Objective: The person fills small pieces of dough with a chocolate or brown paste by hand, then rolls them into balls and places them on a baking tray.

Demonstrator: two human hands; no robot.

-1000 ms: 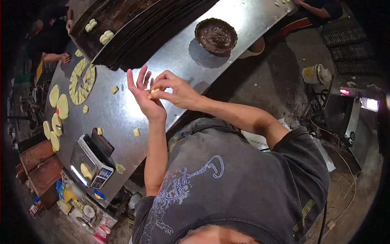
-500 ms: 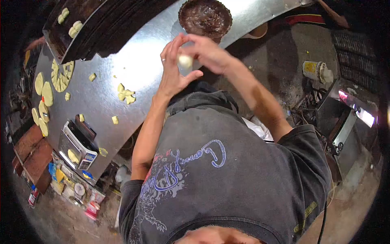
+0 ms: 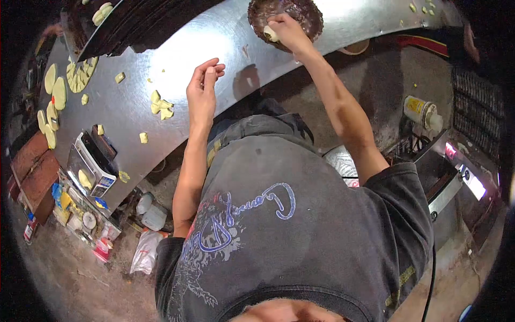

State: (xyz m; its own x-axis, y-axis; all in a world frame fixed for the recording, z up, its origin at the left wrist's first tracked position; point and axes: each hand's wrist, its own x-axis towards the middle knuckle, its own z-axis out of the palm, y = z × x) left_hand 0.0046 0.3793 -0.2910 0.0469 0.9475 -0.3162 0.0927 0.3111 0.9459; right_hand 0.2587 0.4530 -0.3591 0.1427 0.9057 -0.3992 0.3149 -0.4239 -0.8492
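Note:
A pale dough piece [image 3: 271,34] is held in the fingers of my right hand [image 3: 290,33], over a round dark bowl [image 3: 314,19] with a glossy brown mass in it. My left hand [image 3: 204,88] is raised over the metal table [image 3: 129,102], its fingers loosely curled and thumb apart, with nothing visible in it. Left of that hand a cluster of dough pieces [image 3: 161,105] lies on the metal. Single small pieces lie around it, and a ring of cut dough [image 3: 80,76] and flat ovals [image 3: 59,93] are at the far left.
Dark stacked trays [image 3: 134,24] stand at the upper left, with dough on one. A scale [image 3: 94,163] carries a dough piece near the table's left end. Packets and tubs [image 3: 80,217] sit below it. A white bucket [image 3: 421,111] and metal equipment [image 3: 456,188] are at the right.
My right hand has moved away from my left hand, up to the bowl with the dough piece. My left hand has shifted left. The whole view has shifted slightly.

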